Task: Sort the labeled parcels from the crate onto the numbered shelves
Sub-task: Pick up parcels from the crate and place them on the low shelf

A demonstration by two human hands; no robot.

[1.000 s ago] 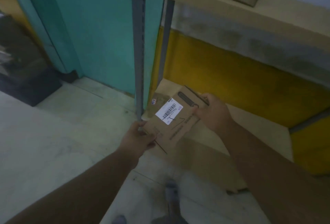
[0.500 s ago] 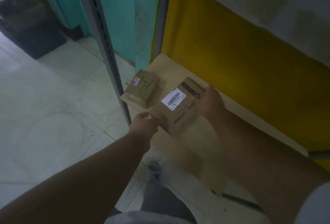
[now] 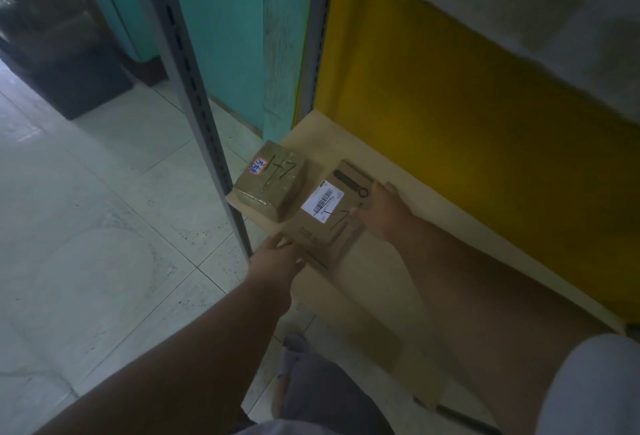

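A person's left hand [image 3: 277,258] grips the near corner of a flat cardboard parcel [image 3: 329,218] while the right hand [image 3: 379,207] holds its far side, thumb across the top beside the white barcode label [image 3: 322,202]. The parcel sits low over the bottom shelf board [image 3: 398,171]; whether it touches the board is unclear. Just beyond it, a taped brown parcel [image 3: 272,185] marked 1-7 lies at the shelf's corner by the grey slotted upright [image 3: 194,88].
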